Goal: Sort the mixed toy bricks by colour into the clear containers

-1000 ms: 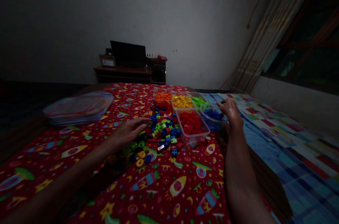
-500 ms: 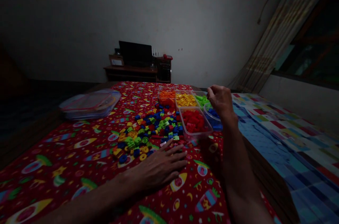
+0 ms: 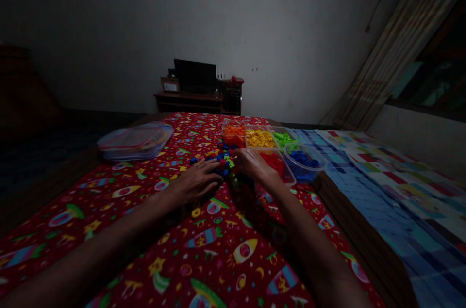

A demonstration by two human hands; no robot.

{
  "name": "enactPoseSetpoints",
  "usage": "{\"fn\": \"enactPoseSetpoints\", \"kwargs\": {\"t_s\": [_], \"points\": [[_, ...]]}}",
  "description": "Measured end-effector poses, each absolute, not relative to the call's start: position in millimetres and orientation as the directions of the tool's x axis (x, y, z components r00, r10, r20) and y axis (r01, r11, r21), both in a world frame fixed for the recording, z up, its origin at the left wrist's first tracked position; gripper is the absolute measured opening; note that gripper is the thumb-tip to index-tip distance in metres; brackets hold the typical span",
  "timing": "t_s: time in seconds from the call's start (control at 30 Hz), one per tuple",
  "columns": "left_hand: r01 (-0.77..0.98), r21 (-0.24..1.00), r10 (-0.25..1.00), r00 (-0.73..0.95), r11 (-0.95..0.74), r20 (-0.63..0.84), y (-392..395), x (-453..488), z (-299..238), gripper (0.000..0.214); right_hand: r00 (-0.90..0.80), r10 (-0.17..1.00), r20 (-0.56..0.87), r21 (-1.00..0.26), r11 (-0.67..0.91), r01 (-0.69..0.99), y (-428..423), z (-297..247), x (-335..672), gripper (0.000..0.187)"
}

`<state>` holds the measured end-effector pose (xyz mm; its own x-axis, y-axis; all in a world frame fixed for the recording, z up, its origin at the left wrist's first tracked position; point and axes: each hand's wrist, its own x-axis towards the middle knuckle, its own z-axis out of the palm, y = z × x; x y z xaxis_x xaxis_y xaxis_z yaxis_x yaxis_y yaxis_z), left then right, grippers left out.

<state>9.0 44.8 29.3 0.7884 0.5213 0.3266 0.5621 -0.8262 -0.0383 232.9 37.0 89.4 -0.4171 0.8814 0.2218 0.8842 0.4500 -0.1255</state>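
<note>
My left hand (image 3: pixel 198 179) lies over the near-left side of a pile of mixed toy building bricks (image 3: pixel 226 166), fingers stretched out and apart. It covers much of the pile. My right hand (image 3: pixel 251 161) reaches down at the pile's right edge, beside the container of red bricks (image 3: pixel 274 165). Its fingertips are hidden, so I cannot see what they touch. A yellow ring-shaped piece (image 3: pixel 196 212) sits alone nearer to me. Behind the hands stand containers of orange bricks (image 3: pixel 234 133), yellow bricks (image 3: pixel 260 138) and green bricks (image 3: pixel 285 141). A round tub holds blue bricks (image 3: pixel 303 158).
Stacked clear lids (image 3: pixel 136 140) lie at the left of the red patterned cloth (image 3: pixel 145 220). The table's brown wooden edge (image 3: pixel 349 211) runs along the right, beside a blue checked sheet (image 3: pixel 364 191). A dark monitor (image 3: pixel 195 75) stands by the far wall.
My right hand has come down and left from above the blue tub to the pile. My left hand has moved forward and left onto the bricks, which now lie closer together.
</note>
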Motion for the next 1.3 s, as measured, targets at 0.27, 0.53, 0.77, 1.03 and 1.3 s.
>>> {"fn": "enactPoseSetpoints", "kwargs": {"t_s": [0.27,0.53,0.77,1.03,1.3], "points": [[0.736,0.178,0.747,0.588,-0.653,0.309,23,-56,17,0.057,-0.431,0.884,0.183,-0.136,0.457,0.879,43,76,239,0.031],[0.81,0.153,0.801,0.498,-0.567,0.333,3,-49,-25,0.066,-0.539,0.807,0.242,-0.11,0.574,0.811,46,45,227,0.034],[0.808,0.197,0.775,0.416,-0.555,0.475,62,-13,2,0.047,-0.577,0.75,0.323,0.01,0.607,0.795,39,37,209,0.022],[0.713,0.28,0.761,0.55,-0.642,0.344,97,-7,21,0.025,-0.529,0.713,0.461,-0.017,0.603,0.798,43,15,211,0.023],[0.73,0.269,0.765,0.515,-0.628,0.387,106,15,38,0.036,-0.498,0.74,0.453,-0.237,0.638,0.732,56,36,218,0.021]]}}
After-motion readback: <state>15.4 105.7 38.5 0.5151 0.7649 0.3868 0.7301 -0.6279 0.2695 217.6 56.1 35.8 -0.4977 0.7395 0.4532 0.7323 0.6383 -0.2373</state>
